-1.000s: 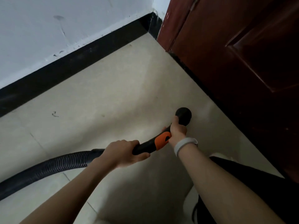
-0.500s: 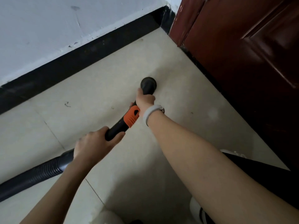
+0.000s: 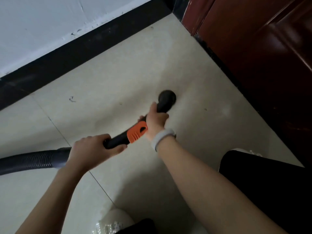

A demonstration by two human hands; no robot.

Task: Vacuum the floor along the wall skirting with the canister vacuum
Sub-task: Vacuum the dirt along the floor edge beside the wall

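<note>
- The ribbed hose (image 3: 28,162) is cut by the left edge, so the canister is out of view.
- The round nozzle (image 3: 167,100) is blurred; its mouth faces down and cannot be seen.
- The right hand (image 3: 156,123) is blurred too, and its fingers hide part of the handle.

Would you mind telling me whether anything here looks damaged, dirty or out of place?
Two small things. The white wall has chipped, scuffed paint just above the black skirting, and a small dark mark sits on the floor tile left of the vacuum nozzle. Nothing is spilled or askew.
</note>
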